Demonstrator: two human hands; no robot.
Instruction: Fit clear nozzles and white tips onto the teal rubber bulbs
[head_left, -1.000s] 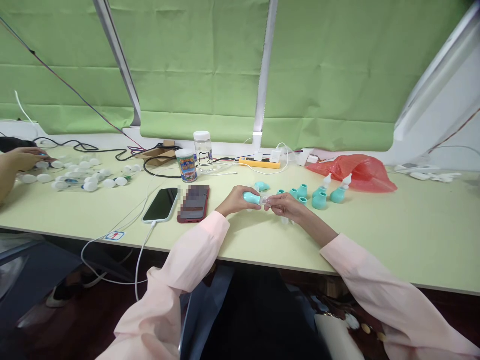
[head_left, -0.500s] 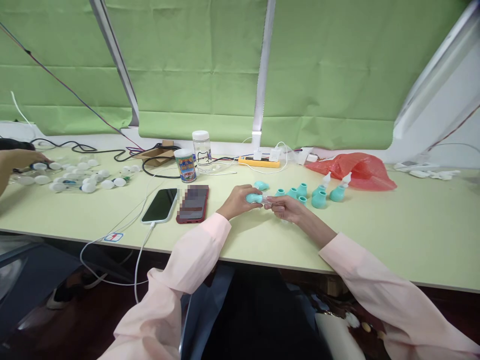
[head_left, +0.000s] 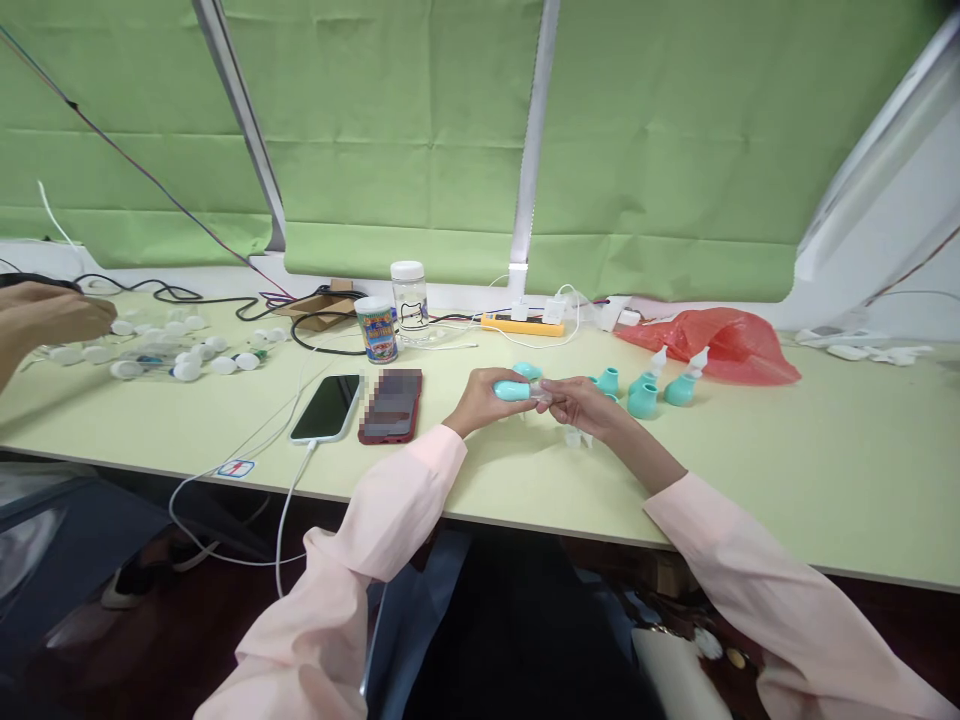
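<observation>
My left hand (head_left: 480, 400) is closed around a teal rubber bulb (head_left: 511, 391) that lies on its side in the grip. At the bulb's neck, the fingers of my right hand (head_left: 581, 405) pinch a clear nozzle (head_left: 538, 392), like that of a nasal aspirator. Whether the nozzle is seated in the neck cannot be made out. Behind my hands lies another teal bulb (head_left: 527, 370). To the right stand several more, some open-necked (head_left: 643, 401) and two with clear nozzles on top, such as one bulb (head_left: 681, 388). Small clear pieces (head_left: 576, 437) lie under my right hand.
A red plastic bag (head_left: 720, 345) lies behind the bulbs, near a yellow power strip (head_left: 521, 325). Two phones, one white-edged (head_left: 327, 408) and one red-cased (head_left: 391, 405), a patterned cup (head_left: 379, 332) and a bottle (head_left: 409, 300) are left. Another person's hand (head_left: 56, 315) is above white-capped pieces (head_left: 187, 368).
The bulb and nozzle stay between my hands, with my right fingers shifted slightly closer around the nozzle. The view has shifted a little. The other person's hand has lifted from the white-capped pieces.
</observation>
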